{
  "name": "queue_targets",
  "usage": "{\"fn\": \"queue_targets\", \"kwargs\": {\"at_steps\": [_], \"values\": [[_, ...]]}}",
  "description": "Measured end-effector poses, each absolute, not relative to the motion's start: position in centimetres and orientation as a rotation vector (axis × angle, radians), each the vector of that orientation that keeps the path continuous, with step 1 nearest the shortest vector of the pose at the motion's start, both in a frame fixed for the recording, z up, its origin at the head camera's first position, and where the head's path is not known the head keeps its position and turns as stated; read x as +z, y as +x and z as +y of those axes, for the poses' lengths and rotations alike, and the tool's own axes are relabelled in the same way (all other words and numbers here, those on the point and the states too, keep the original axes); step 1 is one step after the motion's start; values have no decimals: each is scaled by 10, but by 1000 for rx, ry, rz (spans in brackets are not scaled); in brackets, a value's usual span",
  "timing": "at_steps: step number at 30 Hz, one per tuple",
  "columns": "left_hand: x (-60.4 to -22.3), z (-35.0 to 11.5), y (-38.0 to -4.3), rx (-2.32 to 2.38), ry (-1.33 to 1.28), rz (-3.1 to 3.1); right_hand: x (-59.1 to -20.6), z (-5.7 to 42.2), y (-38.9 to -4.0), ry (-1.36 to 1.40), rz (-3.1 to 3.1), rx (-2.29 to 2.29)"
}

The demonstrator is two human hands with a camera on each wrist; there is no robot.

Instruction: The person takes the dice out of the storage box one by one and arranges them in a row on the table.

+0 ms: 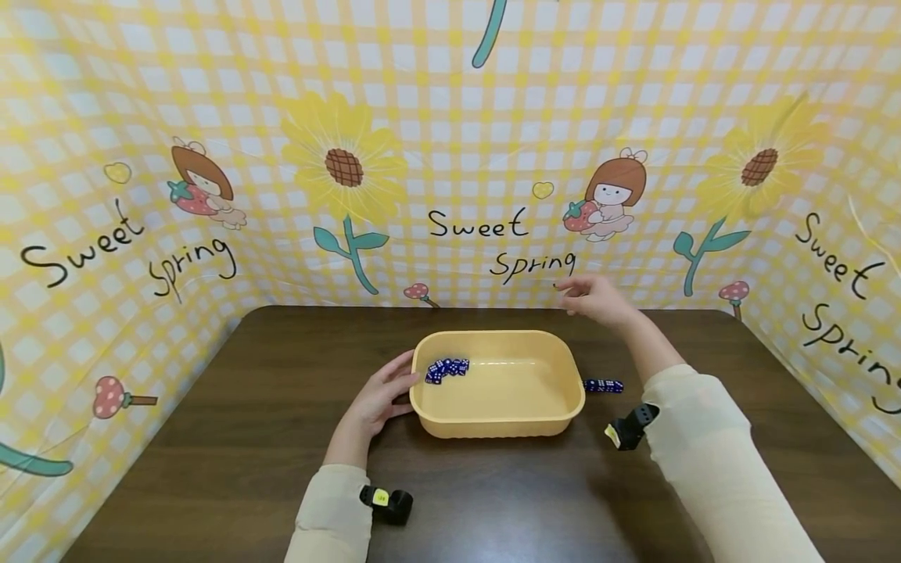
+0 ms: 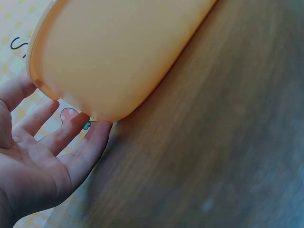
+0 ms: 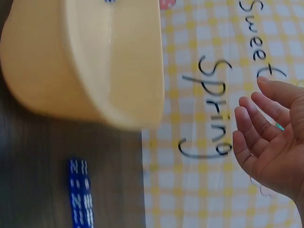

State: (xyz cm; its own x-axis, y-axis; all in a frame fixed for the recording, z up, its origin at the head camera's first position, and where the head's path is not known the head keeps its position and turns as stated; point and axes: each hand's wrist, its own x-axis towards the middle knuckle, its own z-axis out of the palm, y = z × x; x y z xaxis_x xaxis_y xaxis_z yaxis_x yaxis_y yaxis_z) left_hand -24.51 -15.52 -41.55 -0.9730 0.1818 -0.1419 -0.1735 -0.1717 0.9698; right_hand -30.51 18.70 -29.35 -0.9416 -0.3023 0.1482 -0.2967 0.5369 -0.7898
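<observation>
A pale yellow plastic basin (image 1: 496,428) rests on the table in the head view. At its left end my left hand (image 1: 378,399) touches the outer wall and rim; the left wrist view shows the fingers (image 2: 73,135) spread, their tips against the plastic. Several blue dice (image 1: 446,370) with white pips lie bunched inside, at the left end. More blue dice (image 1: 605,385) sit in a tight block on the table, just past the right end. My right hand (image 1: 597,301) is raised beyond the basin's far right corner, fingers loosely bent and holding nothing.
The dark wooden table (image 1: 232,461) extends around the basin. Behind it and at both sides hangs a yellow checked cloth (image 1: 450,156) with printed flowers and lettering. A small black camera (image 1: 629,428) is strapped to the right wrist, another black camera (image 1: 390,506) to the left.
</observation>
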Motion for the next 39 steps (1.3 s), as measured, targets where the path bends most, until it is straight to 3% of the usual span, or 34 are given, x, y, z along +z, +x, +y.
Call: {"fn": "queue_targets", "kwargs": {"at_steps": [18,26,39], "values": [[-415,-156,-244,2241,24,1860,-314,103,-304,-610,2528,-1587],[-416,-155,-244,2246,24,1859,-316,63,-281,-636,2446,-1613],[-416,-155,-244,2259,23,1848,-365,27,-292,-625,2403,-1509]]}}
